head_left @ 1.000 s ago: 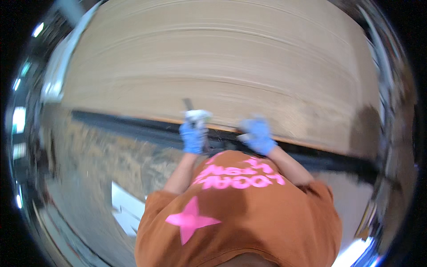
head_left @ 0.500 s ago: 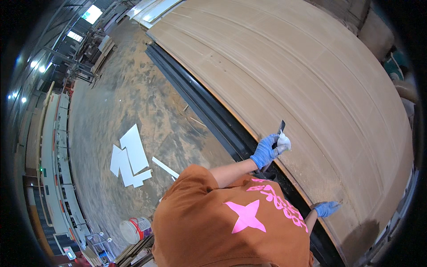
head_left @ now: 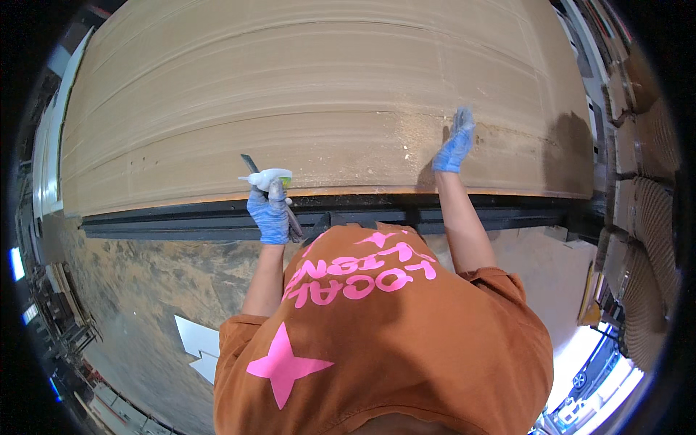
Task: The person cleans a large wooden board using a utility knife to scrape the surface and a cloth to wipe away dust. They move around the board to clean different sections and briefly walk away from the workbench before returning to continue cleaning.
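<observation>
My left hand (head_left: 269, 214), in a blue glove, is closed around a small white bottle (head_left: 270, 177) with a pointed tip and a greenish end. A dark, flat-bladed tool (head_left: 249, 164) is in the same grip; its blade sticks out past the bottle and a greyish part shows below the hand. This hand is over the near edge of a large tan board (head_left: 319, 130). My right hand (head_left: 455, 145), gloved too, rests on the board further right, its fingers stretched out and holding nothing. Pale dust and crumbs (head_left: 409, 138) lie just left of it.
A black metal rail (head_left: 181, 221) runs along the board's near edge, in front of my body. White offcut sheets (head_left: 197, 339) lie on the dusty floor (head_left: 145, 290) at lower left. Stacked brown corrugated material (head_left: 645, 239) stands to the right.
My view has swung round, so the board now spans the top of the picture. The right hand reaches farther in over the board. The left still holds the bottle and tool.
</observation>
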Tool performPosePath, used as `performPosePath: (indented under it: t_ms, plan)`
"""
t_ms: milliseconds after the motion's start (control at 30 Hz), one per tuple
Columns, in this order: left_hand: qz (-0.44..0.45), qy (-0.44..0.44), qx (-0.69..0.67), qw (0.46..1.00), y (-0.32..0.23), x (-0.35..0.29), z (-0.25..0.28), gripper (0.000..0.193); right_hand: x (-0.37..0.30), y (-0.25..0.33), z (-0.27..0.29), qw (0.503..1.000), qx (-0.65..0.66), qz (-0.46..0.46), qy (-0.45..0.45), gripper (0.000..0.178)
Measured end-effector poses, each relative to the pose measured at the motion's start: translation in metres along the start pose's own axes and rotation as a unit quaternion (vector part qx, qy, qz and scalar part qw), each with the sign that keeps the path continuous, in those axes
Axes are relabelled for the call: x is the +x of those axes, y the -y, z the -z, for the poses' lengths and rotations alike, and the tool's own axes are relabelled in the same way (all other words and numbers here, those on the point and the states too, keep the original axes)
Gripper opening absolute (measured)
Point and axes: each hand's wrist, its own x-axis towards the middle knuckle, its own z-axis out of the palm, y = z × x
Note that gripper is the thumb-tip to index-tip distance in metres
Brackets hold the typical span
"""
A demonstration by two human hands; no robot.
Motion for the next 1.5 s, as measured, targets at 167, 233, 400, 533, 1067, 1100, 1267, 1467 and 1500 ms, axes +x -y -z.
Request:
performPosePath:
  t_ms: [167,233,400,533,1067,1100,1267,1467,1500]
  plan:
    - [-0.003,0.013,-0.008,1.000,0.002,0.000,-0.004,0.029,-0.056,-0.014,0.072,0.879,-0.403,0.177,0.183,0.061]
    - [-0.008,0.012,-0.016,1.000,0.002,0.001,-0.007,0.029,-0.080,-0.020,0.080,0.728,-0.565,0.301,0.243,0.072]
    - [0.000,0.012,-0.054,0.998,-0.004,0.003,-0.008,0.026,-0.086,-0.013,0.050,0.590,-0.629,0.287,0.417,0.086]
    - [-0.021,0.022,-0.047,0.998,-0.002,0.007,-0.007,0.026,-0.026,-0.021,0.033,0.612,-0.642,0.281,0.366,0.089]
    - [-0.038,0.034,-0.008,0.999,-0.004,0.006,-0.012,0.024,-0.018,-0.009,0.028,0.582,-0.640,0.288,0.411,0.083]
    - [-0.020,0.034,-0.011,0.999,-0.008,0.005,-0.013,0.025,-0.013,-0.012,0.033,0.604,-0.628,0.300,0.388,0.083]
    - [-0.044,0.033,-0.008,0.998,0.003,0.007,-0.007,0.025,-0.013,-0.028,0.050,0.675,-0.648,0.271,0.224,0.079]
    - [-0.008,0.027,-0.006,1.000,0.008,0.006,-0.005,0.024,-0.038,-0.018,0.044,0.591,-0.664,0.290,0.355,0.080]
    - [-0.007,0.030,-0.007,0.999,0.002,0.005,-0.007,0.024,-0.038,-0.020,0.046,0.593,-0.647,0.325,0.352,0.080]
